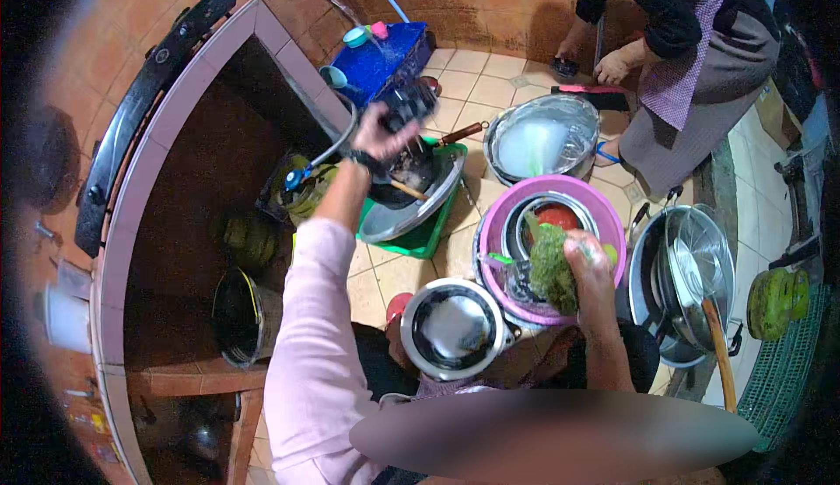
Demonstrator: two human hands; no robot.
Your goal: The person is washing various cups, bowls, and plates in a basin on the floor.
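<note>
My left hand (384, 134) is stretched forward over a wok in an oval metal basin (387, 222), beside a blurred dark object (410, 104); whether the fingers grip it cannot be told. In my right hand (587, 255) is a green scouring pad (552, 268), held above a pink plastic tub (615, 212). Inside the tub are metal bowls, something red and a green-handled utensil. A round metal pan (453, 327) with a dark interior lies close before me. Beyond the tub stands a metal basin (584, 117) of cloudy, soapy water.
Ahead is a blue crate-like container (387, 58) under running water from a tap. A co-worker (682, 38) bends at the upper right, hands near a pink-and-black brush head. Pots and a wire strainer (699, 242) fill a basin at right. A tiled counter edge (164, 130) runs along the left.
</note>
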